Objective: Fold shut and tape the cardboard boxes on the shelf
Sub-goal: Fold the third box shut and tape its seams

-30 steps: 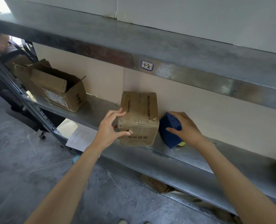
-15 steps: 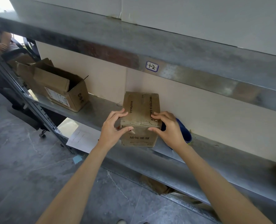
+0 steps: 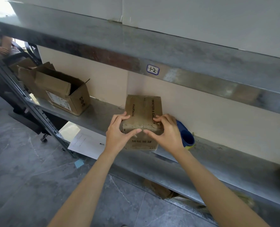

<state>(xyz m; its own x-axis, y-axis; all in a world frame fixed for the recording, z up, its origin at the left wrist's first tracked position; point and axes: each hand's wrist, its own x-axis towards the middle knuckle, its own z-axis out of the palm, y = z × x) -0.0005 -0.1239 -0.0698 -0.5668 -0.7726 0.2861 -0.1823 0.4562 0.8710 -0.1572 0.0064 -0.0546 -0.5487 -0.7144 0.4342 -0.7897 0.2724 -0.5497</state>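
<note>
You've got both hands on the small cardboard box (image 3: 142, 108), which sits mid-shelf (image 3: 226, 161) up against the back wall. Your left hand (image 3: 116, 136) grips its front-left corner and your right hand (image 3: 168, 136) the front-right. Fingers are curled over the folded-down top flaps, thumbs almost meeting on the front face. The blue tape dispenser (image 3: 187, 138) lies just right of the box. The bigger cardboard box (image 3: 65, 95) sits well off to the left, flaps open.

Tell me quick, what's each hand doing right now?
Left hand: grips the small cardboard box, front left edge.
Right hand: grips the same box, front right edge.
</note>
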